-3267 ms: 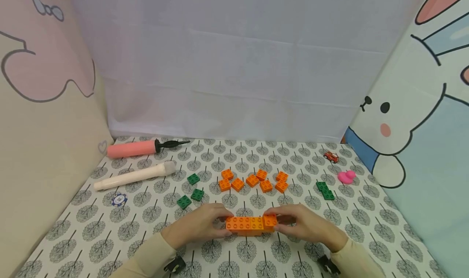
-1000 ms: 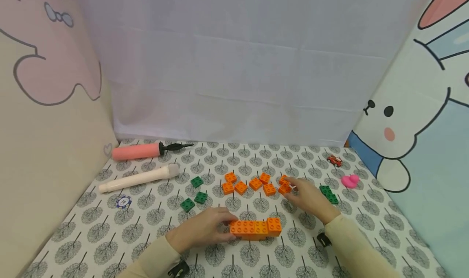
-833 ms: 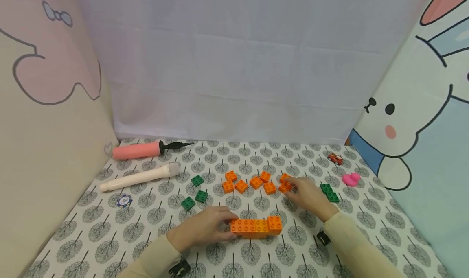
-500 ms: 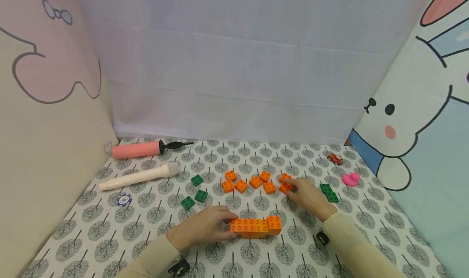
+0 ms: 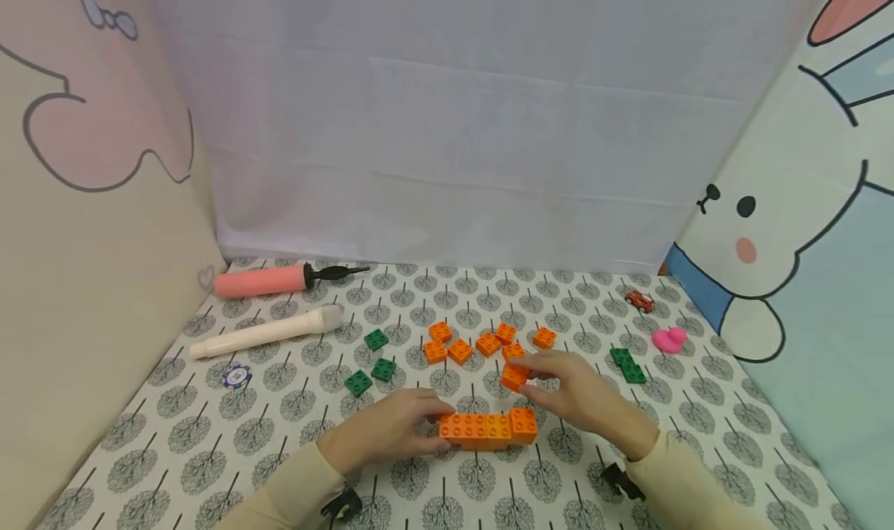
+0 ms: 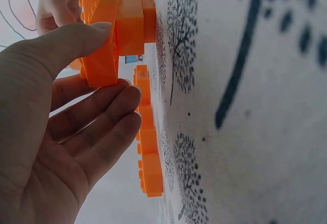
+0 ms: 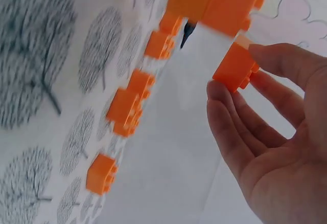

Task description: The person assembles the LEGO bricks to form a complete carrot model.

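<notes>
My left hand (image 5: 394,431) holds the left end of a built row of orange toy bricks (image 5: 475,431), thumb on the near side and fingers on the far side. In the left wrist view the thumb and fingers pinch that brick row (image 6: 102,40). A square brick forms a raised step at the row's right end. My right hand (image 5: 580,390) pinches one loose orange brick (image 7: 235,66) between thumb and fingers, lifted above the cloth behind the row. Several loose orange bricks (image 5: 459,351) lie farther back.
Green bricks lie at left (image 5: 358,383) and right (image 5: 628,365). A white microphone-like stick (image 5: 265,334), a coral pump (image 5: 258,282) and a blue poker chip (image 5: 237,376) lie far left. A pink duck (image 5: 669,341) and a red toy car (image 5: 639,301) are far right.
My right hand went from the row to the loose bricks, took the nearer orange brick of the right pair, and brought it left and nearer. My left hand keeps holding the row.
</notes>
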Demonstrator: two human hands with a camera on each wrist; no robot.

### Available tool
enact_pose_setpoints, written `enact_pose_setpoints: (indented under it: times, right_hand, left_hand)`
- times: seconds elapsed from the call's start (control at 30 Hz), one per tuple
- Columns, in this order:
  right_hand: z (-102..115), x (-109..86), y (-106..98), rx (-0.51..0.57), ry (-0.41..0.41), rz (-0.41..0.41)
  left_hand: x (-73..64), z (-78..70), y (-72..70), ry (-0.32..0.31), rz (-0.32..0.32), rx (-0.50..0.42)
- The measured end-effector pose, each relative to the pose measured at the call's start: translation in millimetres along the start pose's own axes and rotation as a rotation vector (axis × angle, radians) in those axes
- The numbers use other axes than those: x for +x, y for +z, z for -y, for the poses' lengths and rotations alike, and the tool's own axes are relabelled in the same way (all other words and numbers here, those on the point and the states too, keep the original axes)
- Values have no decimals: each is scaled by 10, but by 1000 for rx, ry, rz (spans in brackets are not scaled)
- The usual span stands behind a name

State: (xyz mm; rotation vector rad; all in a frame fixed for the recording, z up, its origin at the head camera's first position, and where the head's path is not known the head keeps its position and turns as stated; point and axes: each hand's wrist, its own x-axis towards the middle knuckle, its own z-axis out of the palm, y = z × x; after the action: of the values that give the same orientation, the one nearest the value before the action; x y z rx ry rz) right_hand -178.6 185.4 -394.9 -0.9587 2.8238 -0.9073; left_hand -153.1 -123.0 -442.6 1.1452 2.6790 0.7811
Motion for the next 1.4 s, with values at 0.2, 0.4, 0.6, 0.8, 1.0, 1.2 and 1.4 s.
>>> enact_pose_setpoints:
  times: [0.2,0.4,0.6,0.8,1.0,1.2,1.4]
  right_hand:
    - [157,-111,148,59,-173,31]
    - [166,-168,249,44,-242,52]
    - [139,-205,275,5,-250,56]
    - [113,-228,285,21,-231,75]
    - [77,-239,289,50,-206,101]
    - [35,-246,337,37,-208,74]
    - [9,-244,386,67,-181,47]
  left_hand:
    - [-6,-1,5,-5,0,2]
    - [-12,-3,10,-11,0,10]
    - [-14,-4,17,-17,-1,13]
    - [-12,-5,18,-15,-7,16]
    - [-11,-13,17,-22,-4,28]
    - [-5,-8,24,-17,-8,28]
    - [-1,-11,13,1,-16,26]
